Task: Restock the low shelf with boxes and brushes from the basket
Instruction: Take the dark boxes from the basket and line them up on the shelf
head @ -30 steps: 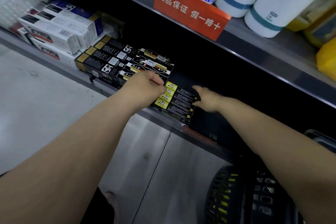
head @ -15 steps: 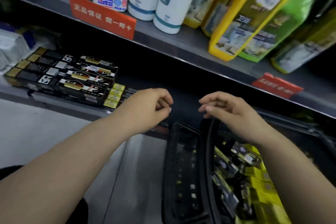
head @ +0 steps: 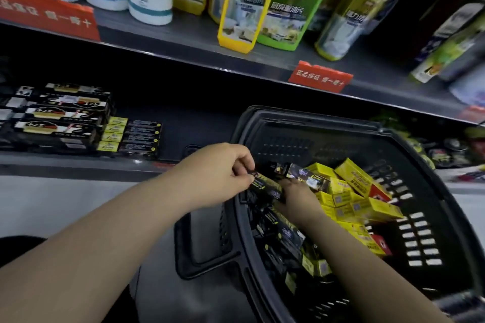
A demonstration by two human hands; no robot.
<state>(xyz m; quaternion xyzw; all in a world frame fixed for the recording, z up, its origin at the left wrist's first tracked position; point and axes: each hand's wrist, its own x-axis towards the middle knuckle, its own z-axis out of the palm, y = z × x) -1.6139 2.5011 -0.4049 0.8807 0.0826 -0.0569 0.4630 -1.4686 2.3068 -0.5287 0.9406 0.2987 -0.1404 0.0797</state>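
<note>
Both hands are down at the black basket (head: 433,178). The left hand (head: 223,176) pinches one end of a slim dark box (head: 265,187) at the basket's near-left rim; the right hand (head: 296,199) curls round its other end — yellow boxes (head: 354,178) piled just right. The low shelf (head: 183,123) holds rows of dark boxes (head: 65,123) at far left.

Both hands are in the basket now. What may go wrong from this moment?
1. The left hand only pinches the end of a dark box, so it may slip back into the basket.
2. The right hand digs among loose yellow boxes and may knock them around.
</note>
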